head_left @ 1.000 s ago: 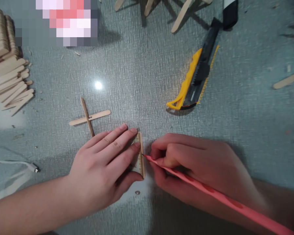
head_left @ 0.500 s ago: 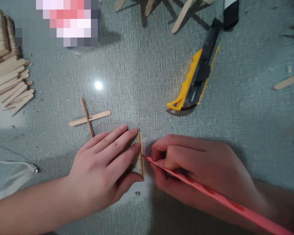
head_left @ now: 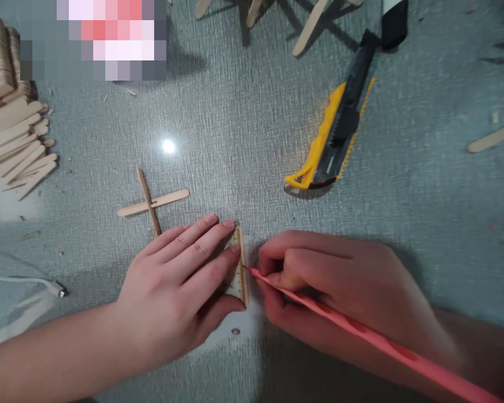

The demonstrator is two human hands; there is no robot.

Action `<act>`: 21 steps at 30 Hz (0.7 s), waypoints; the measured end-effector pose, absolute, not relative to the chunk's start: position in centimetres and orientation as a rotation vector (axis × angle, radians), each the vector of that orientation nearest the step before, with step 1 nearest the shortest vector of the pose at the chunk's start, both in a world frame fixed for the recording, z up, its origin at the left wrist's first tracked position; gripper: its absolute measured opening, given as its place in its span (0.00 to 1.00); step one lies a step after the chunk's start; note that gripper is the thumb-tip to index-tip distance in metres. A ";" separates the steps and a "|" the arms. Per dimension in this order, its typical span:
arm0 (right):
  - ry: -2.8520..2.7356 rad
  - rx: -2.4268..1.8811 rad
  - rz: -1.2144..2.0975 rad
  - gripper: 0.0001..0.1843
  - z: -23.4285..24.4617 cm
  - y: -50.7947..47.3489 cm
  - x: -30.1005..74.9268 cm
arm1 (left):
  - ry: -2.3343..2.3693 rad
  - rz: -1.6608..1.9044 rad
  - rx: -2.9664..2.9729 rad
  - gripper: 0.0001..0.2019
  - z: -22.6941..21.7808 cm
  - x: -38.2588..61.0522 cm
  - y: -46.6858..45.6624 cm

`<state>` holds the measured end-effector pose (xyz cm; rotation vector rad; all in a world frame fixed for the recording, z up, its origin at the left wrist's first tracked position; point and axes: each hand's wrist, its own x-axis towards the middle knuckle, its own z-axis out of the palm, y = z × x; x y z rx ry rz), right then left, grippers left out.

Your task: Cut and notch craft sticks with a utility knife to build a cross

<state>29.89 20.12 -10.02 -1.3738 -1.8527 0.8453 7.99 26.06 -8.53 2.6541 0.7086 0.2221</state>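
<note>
A: How are the hands posed?

B: The left hand (head_left: 180, 285) lies palm down on the grey table (head_left: 243, 112). Its fingers are spread flat and grasp nothing, pressing the wooden piece (head_left: 241, 271) down, with the thumb at the piece's near end. The right hand (head_left: 336, 285) is curled tight around a pink pencil (head_left: 361, 330), whose tip touches the piece's right edge.

A: And the piece itself?

B: It is short, pale and narrow, and runs near to far between the two hands at the near middle. The fingers cover most of it. Two crossed sticks (head_left: 151, 200) lie just left, and a yellow utility knife (head_left: 334, 137) lies far right.
</note>
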 end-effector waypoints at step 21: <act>-1.873 -1.367 0.838 0.15 -10.1 20.2 30.1 | 0.697 0.207 2.659 0.23 -8.7 7.9 26.0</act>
